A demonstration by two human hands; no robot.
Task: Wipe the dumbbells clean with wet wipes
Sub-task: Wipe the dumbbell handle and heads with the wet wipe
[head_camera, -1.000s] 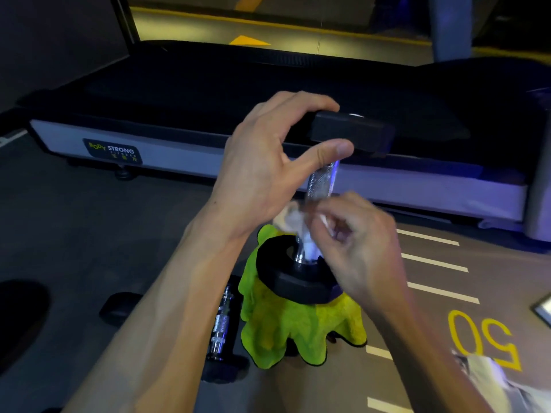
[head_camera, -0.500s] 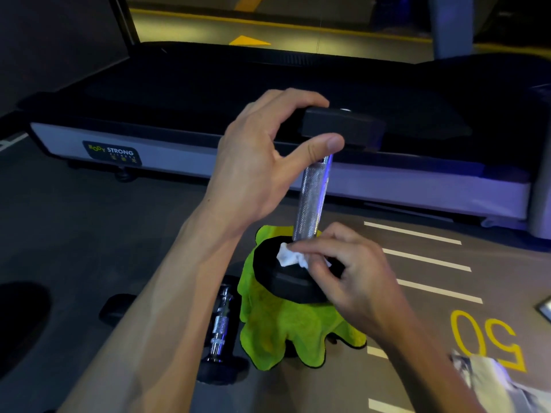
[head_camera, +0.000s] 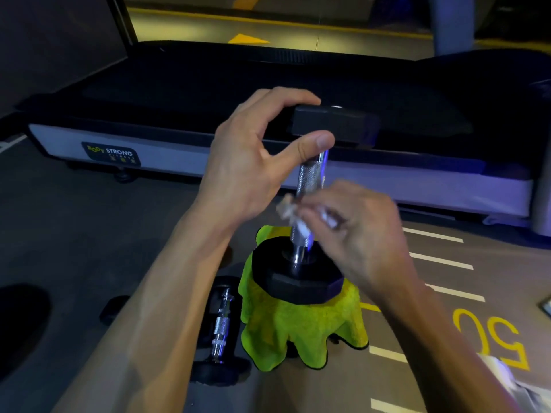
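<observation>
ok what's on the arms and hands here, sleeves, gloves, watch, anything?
Nothing worn that shows. The left hand and right hand are bare: no gloves, rings, watch or bands at the wrists. Both forearms are bare down to the frame's bottom edge, no sleeves in view. The right hand is motion-blurred, so small items could be missed.

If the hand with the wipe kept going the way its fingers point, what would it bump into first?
The right hand points left, pinching the wet wipe against the upright dumbbell's metal handle. That handle comes first; beyond it is probably the left hand, though depth is unclear.
</observation>
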